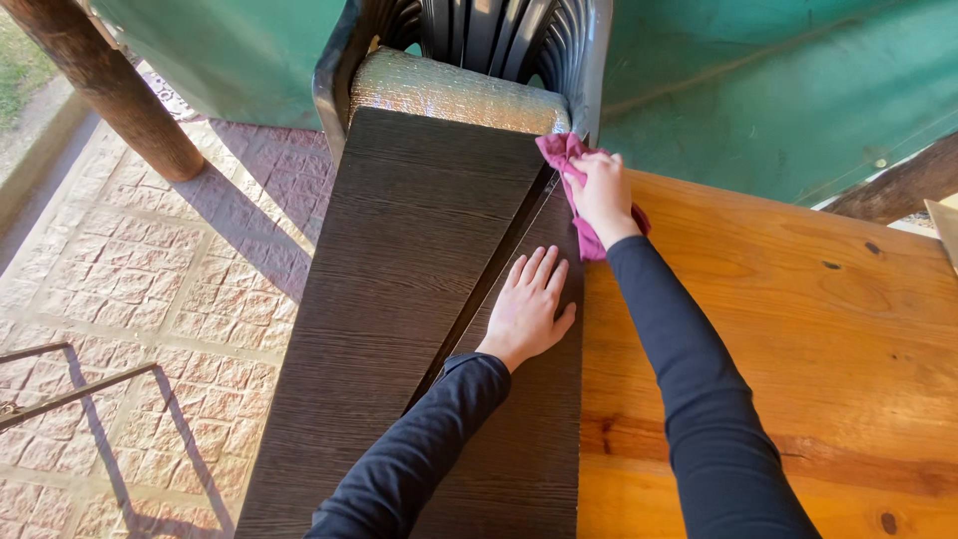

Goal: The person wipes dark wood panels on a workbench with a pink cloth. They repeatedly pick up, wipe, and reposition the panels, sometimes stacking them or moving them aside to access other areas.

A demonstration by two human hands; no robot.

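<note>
Left hand (529,304) lies flat with fingers spread on the lower dark wood-grain panel (519,439), while the right hand (602,193) has its fingers bunched around a pink cloth (589,238) at that panel's far edge by the orange wooden table (798,319).

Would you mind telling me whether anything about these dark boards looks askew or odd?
The upper dark board lies skewed across the lower dark board, leaving a wedge-shaped gap. Its far end rests on a silver roll on a plastic chair, not the wooden table.
</note>
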